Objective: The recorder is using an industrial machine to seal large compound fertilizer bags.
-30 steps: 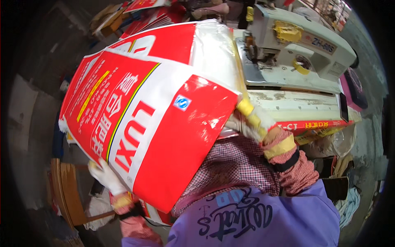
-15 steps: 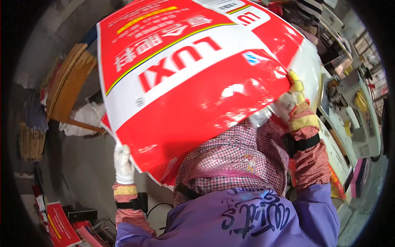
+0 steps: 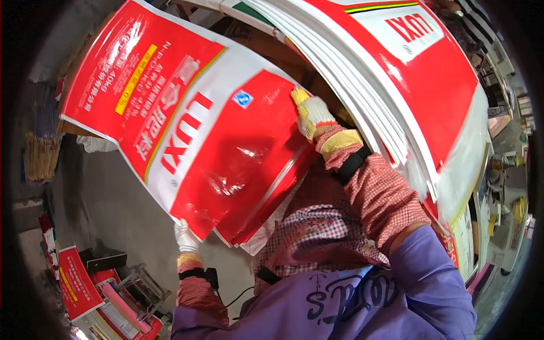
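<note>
A large flat printed sack [image 3: 243, 164], red and white with a thin yellow stripe, stretches between my two gloved hands. My left hand [image 3: 186, 237], in a white glove, is closed on its near left corner. Higher up and to the right, my right hand [image 3: 313, 116] grips the sack's right edge; its glove is white with yellow fingertips. Beneath the near edge show more red and white layers, and I cannot tell if they are part of the same sack. To the right, beside my right forearm, lies a thick stack of similar sacks [image 3: 391, 73], its white edges fanned toward me.
A small pile of red printed sheets [image 3: 76, 283] sits at the lower left, near a metal frame [image 3: 144, 292]. A bundle of straw-coloured bristles [image 3: 42, 158] stands against the left wall. Pale machinery or furniture [image 3: 507, 226] lines the far right.
The held sack has come away to the left and turned, uncovering the stack's fanned edges. My right hand moved left with it; my left hand shifted slightly down and right.
</note>
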Available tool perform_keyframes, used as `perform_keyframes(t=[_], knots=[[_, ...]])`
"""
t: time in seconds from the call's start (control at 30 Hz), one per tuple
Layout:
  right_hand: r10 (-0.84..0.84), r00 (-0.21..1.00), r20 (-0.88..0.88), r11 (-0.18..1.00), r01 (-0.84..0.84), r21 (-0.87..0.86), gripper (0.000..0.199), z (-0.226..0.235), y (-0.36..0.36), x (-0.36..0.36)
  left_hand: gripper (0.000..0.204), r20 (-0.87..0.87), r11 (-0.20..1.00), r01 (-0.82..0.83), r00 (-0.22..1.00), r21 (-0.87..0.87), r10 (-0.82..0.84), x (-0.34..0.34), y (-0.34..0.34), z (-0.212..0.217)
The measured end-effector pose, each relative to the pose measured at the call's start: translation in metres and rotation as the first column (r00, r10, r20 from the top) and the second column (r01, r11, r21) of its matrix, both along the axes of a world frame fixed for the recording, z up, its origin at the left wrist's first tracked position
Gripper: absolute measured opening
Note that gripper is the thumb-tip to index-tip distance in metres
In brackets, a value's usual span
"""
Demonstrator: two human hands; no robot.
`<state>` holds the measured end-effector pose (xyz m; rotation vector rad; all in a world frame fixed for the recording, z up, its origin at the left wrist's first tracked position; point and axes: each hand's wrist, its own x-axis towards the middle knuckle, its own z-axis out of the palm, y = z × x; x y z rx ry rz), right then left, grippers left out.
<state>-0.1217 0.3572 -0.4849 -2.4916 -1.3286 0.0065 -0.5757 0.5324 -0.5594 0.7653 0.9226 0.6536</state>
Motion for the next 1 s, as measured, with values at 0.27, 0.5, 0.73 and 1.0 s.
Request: perform_keyframes(t=[0.27,0.5,0.73,1.0], knots=[[-0.281,0.919,-0.278,0.856,0.109,-0.506,0.014,-0.124,0.013,-0.001,0.024,-0.8,0.928,0.134,0.474,-0.348,-0.368,-0.018,-0.014,-0.029],[-0.69,0.372,-0.621,0.709,0.519,-0.477,0.021,-0.117,0.007,0.01,0.031,-0.759,0.916,0.19,0.513,-0.354,-0.4,-0.028,-0.007,-0.035],[-0.696,0.369,-0.616,0.699,0.546,-0.462,0.021,-0.119,0.003,0.011,0.031,-0.949,0.477,0.879,0.161,0.013,-0.271,-0.025,-0.006,-0.038],[-0.674,0.436,-0.597,0.715,0.589,-0.378,0.024,-0.1,-0.01,0.006,0.041,-0.983,0.945,0.27,-0.054,-0.183,-0.174,0.029,-0.016,-0.051]])
